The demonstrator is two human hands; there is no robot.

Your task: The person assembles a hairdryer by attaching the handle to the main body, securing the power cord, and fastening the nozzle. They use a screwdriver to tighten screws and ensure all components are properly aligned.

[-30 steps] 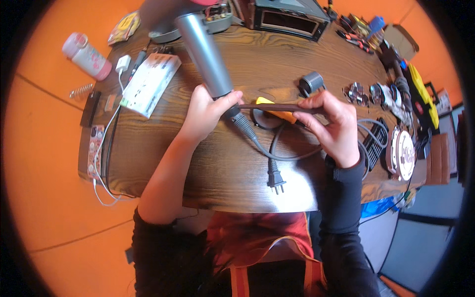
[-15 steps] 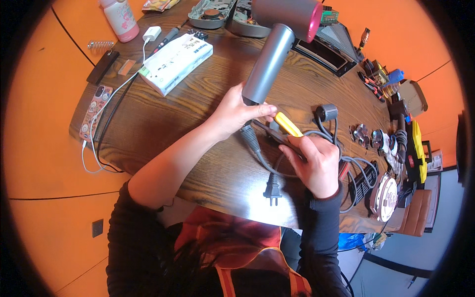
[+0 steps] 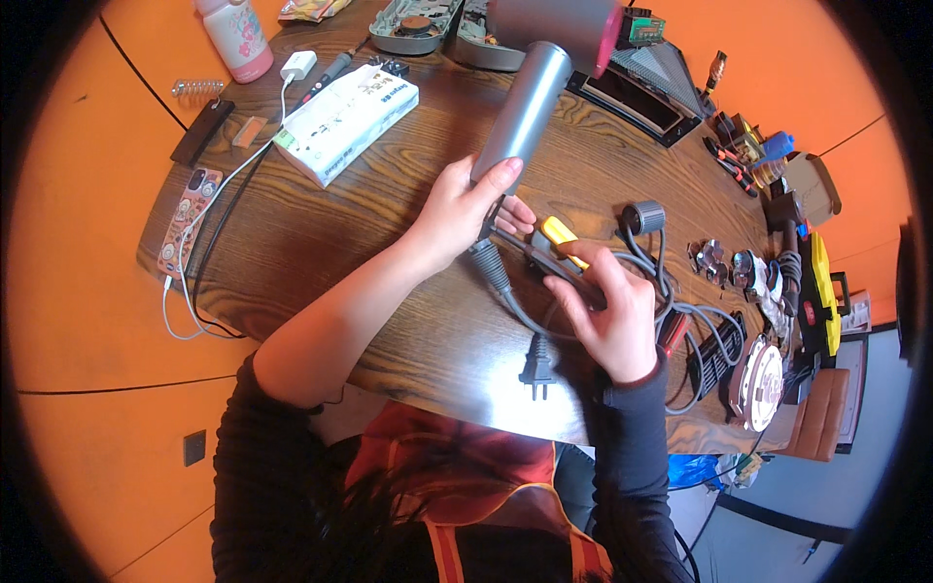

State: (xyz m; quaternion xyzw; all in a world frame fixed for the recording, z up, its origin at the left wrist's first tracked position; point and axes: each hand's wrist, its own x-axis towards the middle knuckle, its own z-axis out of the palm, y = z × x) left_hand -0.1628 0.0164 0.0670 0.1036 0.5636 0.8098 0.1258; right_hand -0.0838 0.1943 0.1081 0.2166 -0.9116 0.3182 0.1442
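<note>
A hair dryer [image 3: 520, 112] with a grey handle and a magenta-rimmed dark head is tilted up in front of me. My left hand [image 3: 473, 199] is closed around the lower handle, thumb lying along it, other fingers apart behind. From the handle's bottom runs its grey cord [image 3: 493, 270]. My right hand [image 3: 617, 311] pinches a slim dark tool [image 3: 549, 260], whose tip reaches the handle's base; its exact kind is unclear. Beside those fingers is a yellow handle-like piece [image 3: 562, 236], partly covered; I cannot tell whether it is held. The two-pin plug [image 3: 535, 367] lies on the table below.
A white tissue pack [image 3: 350, 121] and a phone in a patterned case [image 3: 188, 219] lie to the left. Opened grey casings [image 3: 418, 24] stand at the back. The coiled cord with a ribbed cylinder [image 3: 643, 219], a round white part [image 3: 756, 384] and pliers [image 3: 729, 167] are on the right.
My left thumb has moved up from the handle's base onto its side, and the fingers behind have opened out. The dryer has shifted slightly left. My right hand has moved a little up and left.
</note>
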